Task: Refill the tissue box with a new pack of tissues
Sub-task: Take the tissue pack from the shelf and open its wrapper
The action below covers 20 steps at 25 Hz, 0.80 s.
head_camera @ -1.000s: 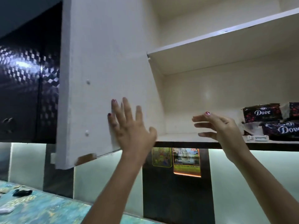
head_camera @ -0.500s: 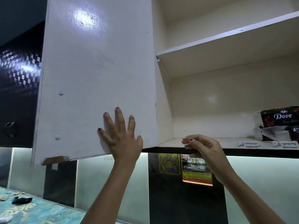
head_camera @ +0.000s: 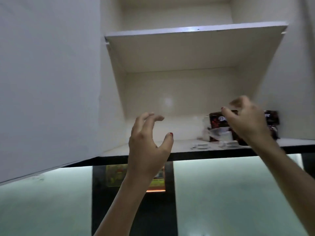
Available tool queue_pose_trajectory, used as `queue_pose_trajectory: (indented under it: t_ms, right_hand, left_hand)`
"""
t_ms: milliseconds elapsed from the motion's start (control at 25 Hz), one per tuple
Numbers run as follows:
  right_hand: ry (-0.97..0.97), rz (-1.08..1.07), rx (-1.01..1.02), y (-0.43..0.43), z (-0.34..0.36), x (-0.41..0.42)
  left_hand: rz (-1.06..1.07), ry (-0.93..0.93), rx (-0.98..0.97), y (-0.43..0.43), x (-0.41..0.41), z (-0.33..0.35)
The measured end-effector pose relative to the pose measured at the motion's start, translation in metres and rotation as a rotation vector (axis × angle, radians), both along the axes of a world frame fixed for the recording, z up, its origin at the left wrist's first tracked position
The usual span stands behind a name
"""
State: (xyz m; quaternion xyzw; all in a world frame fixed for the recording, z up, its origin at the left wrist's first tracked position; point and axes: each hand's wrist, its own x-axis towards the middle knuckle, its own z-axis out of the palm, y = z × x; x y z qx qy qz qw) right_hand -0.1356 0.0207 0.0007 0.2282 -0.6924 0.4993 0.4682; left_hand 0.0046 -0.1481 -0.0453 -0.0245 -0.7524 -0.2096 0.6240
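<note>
Dark tissue packs point(head_camera: 216, 120) with white lettering lie stacked at the right end of the wall cupboard's lower shelf point(head_camera: 153, 148). My right hand point(head_camera: 247, 120) is raised in front of them, fingers curled and blurred, covering most of the top pack; whether it touches the pack I cannot tell. My left hand point(head_camera: 148, 142) hovers open before the shelf's front edge, left of the packs, holding nothing. No tissue box is in view.
The white cupboard door point(head_camera: 47, 82) stands swung wide at the left. An upper shelf point(head_camera: 196, 30) spans the cupboard. Two small white catches point(head_camera: 201, 147) sit on the lower shelf's front. Below are pale lit wall tiles and a dark strip with colourful stickers point(head_camera: 115, 174).
My left hand has left the door and moved right in front of the shelf. My right hand rose from the shelf edge to the tissue packs. The view shifted right.
</note>
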Motion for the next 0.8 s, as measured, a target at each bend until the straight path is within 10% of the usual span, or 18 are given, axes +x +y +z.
queue_pose_trajectory:
  t_ms: [120,240,800]
  right_hand:
    - [-0.546,-0.289,0.120,0.063,0.014,-0.100]
    - [-0.825,0.062,0.185,0.090,-0.006,-0.155]
    - [0.250,0.435,-0.624,0.079,-0.113,-0.047]
  left_hand:
    - [-0.166,-0.018,0.070,0.020,-0.037,-0.008]
    - [-0.305,-0.033,0.137,0.048,-0.069,-0.019]
    - [-0.949,-0.153,0.780,0.155,-0.129,-0.106]
